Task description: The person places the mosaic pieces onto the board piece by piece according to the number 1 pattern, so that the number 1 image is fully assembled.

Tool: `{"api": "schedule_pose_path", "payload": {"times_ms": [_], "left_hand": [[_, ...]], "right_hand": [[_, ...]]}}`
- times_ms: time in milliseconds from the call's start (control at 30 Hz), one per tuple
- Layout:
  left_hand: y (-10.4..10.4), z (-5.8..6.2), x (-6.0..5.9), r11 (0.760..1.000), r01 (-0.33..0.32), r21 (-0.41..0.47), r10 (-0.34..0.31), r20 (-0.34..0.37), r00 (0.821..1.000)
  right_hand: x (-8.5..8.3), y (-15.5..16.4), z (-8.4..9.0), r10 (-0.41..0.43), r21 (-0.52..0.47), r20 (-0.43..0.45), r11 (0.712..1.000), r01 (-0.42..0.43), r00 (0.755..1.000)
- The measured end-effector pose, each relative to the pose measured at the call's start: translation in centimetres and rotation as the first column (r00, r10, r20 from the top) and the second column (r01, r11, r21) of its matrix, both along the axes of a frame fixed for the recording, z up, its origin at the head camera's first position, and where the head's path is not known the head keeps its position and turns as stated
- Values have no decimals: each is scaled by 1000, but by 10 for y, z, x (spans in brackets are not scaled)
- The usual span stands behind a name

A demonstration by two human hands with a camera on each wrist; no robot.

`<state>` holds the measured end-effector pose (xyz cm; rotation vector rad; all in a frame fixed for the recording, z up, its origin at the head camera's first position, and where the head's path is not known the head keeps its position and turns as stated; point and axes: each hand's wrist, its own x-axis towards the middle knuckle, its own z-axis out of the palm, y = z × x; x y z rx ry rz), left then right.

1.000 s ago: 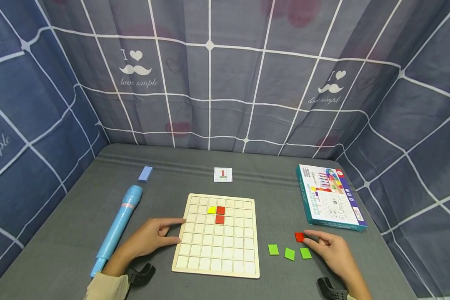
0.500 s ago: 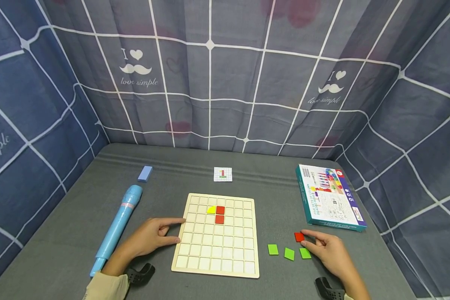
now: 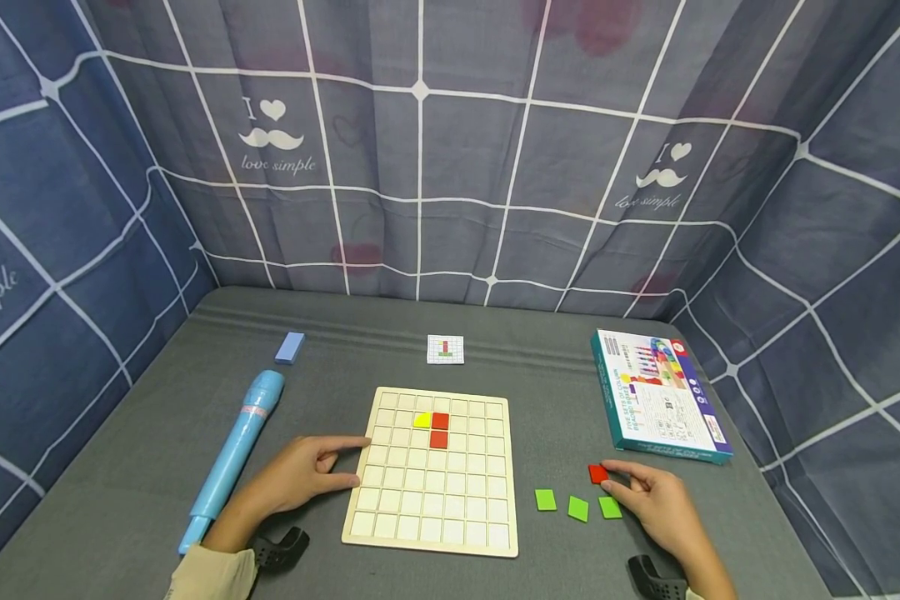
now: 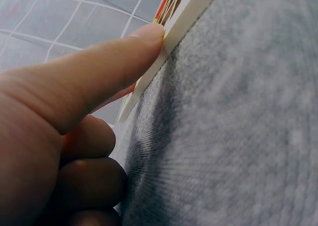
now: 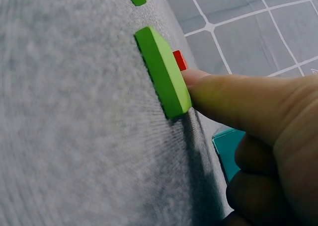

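Note:
The pale wooden grid board (image 3: 427,504) lies flat on the grey cloth. It bears two red square tiles, one in front of the other (image 3: 438,440), and a yellow piece (image 3: 422,421) beside the far one. My left hand (image 3: 300,475) touches the board's left edge with thumb and forefinger spread apart; the thumb (image 4: 114,59) lies straight against that edge in the left wrist view. Off to the right, my right hand (image 3: 660,500) pinches a loose red tile (image 3: 597,474) at its right side between thumb and forefinger. Several green tiles (image 3: 545,500) lie close by.
A small grid-patterned card (image 3: 446,350) lies behind the board. At the back right is a flat teal-edged box (image 3: 663,396). A long light-blue tube (image 3: 232,458) rests beside my left arm, with a small blue block (image 3: 290,348) beyond it. Dark checked curtains (image 3: 450,167) surround the table.
My right hand has shifted slightly left, its fingertips staying at the loose red tile. The left hand stays at the board's edge.

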<state>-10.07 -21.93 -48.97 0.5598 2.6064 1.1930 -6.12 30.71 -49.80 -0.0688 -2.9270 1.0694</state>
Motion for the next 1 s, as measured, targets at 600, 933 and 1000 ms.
{"api": "schedule_pose_path", "payload": {"times_ms": [600, 933, 1000], "left_hand": [[0, 3, 0, 1000, 3, -6, -3, -16, 1000], [-1, 1, -1, 1000, 14, 2, -14, -13, 1000], [-1, -1, 0, 1000, 14, 3, -14, -16, 1000]], "right_hand": [[0, -4, -1, -38, -16, -33, 999, 37, 999], [-1, -7, 1, -66, -25, -31, 998, 66, 997], [0, -8, 1, -68, -23, -23, 997, 67, 997]]}}
